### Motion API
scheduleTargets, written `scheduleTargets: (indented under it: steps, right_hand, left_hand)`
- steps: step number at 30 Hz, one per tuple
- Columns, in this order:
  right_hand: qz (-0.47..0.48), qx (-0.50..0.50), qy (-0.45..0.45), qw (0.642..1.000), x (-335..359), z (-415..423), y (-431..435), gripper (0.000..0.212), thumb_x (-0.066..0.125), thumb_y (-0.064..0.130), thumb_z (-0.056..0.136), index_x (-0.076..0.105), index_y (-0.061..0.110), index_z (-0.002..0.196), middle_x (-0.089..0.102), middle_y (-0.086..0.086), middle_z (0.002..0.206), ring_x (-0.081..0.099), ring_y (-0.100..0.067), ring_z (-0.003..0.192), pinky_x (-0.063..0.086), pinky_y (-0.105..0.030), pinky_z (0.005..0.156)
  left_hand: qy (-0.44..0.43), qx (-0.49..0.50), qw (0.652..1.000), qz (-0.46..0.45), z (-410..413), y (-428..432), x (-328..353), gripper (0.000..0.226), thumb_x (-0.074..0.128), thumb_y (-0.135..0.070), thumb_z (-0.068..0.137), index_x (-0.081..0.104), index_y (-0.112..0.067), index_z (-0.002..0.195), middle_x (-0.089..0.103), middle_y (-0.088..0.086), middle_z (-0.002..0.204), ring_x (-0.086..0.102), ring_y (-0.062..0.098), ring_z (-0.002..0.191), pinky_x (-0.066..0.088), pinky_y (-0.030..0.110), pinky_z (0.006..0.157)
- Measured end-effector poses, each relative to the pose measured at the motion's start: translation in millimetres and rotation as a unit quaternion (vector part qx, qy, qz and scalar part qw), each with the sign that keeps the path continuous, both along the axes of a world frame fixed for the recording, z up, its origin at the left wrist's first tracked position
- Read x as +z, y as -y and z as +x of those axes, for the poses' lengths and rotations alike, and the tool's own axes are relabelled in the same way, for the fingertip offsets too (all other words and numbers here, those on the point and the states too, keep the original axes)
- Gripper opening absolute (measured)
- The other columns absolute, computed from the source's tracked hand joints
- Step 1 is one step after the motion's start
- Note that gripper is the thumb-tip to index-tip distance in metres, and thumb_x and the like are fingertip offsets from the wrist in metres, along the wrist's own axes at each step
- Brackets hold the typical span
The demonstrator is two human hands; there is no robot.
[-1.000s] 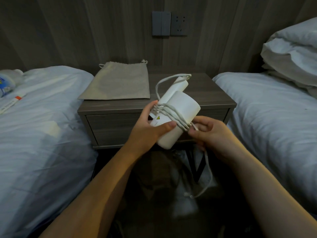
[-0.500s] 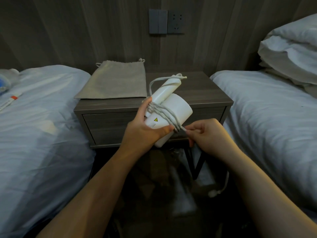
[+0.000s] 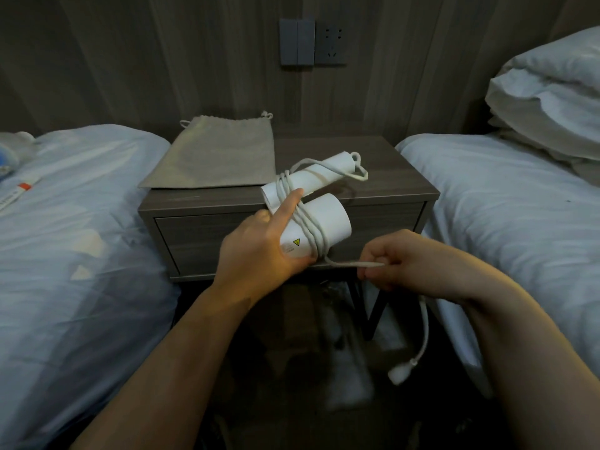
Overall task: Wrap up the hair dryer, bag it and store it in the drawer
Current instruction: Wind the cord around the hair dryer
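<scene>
A white hair dryer [image 3: 328,219] with its handle folded alongside is held in front of the nightstand. My left hand [image 3: 259,251] grips its barrel, with the index finger laid over the wound cord. Several turns of white cord [image 3: 308,222] circle the dryer. My right hand [image 3: 402,261] pinches the free cord just right of the barrel, pulled taut. The rest of the cord hangs below my right wrist and ends in the plug [image 3: 401,373]. A grey drawstring bag [image 3: 220,154] lies flat on the nightstand's left half. The drawer [image 3: 194,241] beneath is closed.
The wooden nightstand [image 3: 389,177] stands between two beds with white sheets: the left bed [image 3: 71,222] and the right bed [image 3: 506,206]. Pillows [image 3: 548,95] are stacked at the upper right. A switch and socket [image 3: 311,42] sit on the wall behind. Small items [image 3: 16,193] lie on the left bed.
The dryer has turned so its handle points up and right. My right hand drew the cord out to the right and lower; the plug has risen off the floor area.
</scene>
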State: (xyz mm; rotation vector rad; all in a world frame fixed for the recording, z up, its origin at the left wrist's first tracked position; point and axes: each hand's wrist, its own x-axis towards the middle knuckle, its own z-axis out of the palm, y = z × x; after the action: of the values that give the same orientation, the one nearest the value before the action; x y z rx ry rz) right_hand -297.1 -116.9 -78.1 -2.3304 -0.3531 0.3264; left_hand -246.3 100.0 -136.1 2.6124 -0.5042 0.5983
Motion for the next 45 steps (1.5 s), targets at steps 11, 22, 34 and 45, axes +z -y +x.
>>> scheduleTargets:
  steps: [11, 22, 34, 45]
  right_hand:
    - [0.494, -0.036, -0.131, 0.859, -20.8, 20.6, 22.1, 0.036, 0.039, 0.02, 0.085, 0.059, 0.001, 0.108, 0.042, 0.001, 0.052, 0.025, -0.004, 0.036, 0.014, -0.019, 0.036]
    - [0.324, -0.312, 0.196, 0.871, -47.2, 26.2, 0.2, 0.016, 0.063, 0.009, 0.085, 0.072, 0.008, 0.071, 0.071, -0.003, 0.071, 0.062, -0.004, 0.057, 0.05, -0.017, 0.055]
    - [0.355, -0.362, 0.004, 0.862, -49.3, 30.9, 8.5, 0.03, 0.076, 0.018, 0.075, 0.06, 0.008, 0.052, 0.056, -0.008, 0.048, 0.046, -0.02, 0.047, 0.038, -0.022, 0.047]
    - [0.383, -0.291, -0.008, 0.877, -60.8, 33.2, -5.2, 0.05, 0.053, -0.001, 0.086, 0.06, 0.015, 0.04, 0.038, 0.008, 0.033, 0.028, -0.004, 0.028, 0.02, -0.013, 0.032]
  left_hand:
    - [-0.221, -0.082, 0.971, 0.027, 3.7, 6.1, -2.3, 0.102, 0.072, -0.06, 0.063, 0.004, -0.056, 0.139, 0.048, -0.004, 0.137, 0.052, 0.018, 0.114, 0.044, 0.038, 0.096]
    - [-0.318, -0.19, 0.903, -0.218, -2.1, 14.9, -4.8, 0.093, 0.079, -0.05, 0.053, 0.03, -0.058, 0.132, 0.053, -0.013, 0.133, 0.059, 0.004, 0.105, 0.051, 0.03, 0.093]
    - [-0.373, -0.22, 0.85, -0.298, -4.2, 23.0, -7.7, 0.078, 0.082, -0.035, 0.06, 0.037, -0.058, 0.119, 0.048, -0.012, 0.131, 0.056, 0.007, 0.11, 0.049, 0.027, 0.092]
    - [-0.391, -0.233, 0.749, -0.481, -1.0, 25.9, -11.6, 0.098, 0.083, -0.049, 0.044, 0.043, -0.035, 0.133, 0.054, 0.001, 0.135, 0.059, 0.02, 0.114, 0.05, 0.033, 0.088]
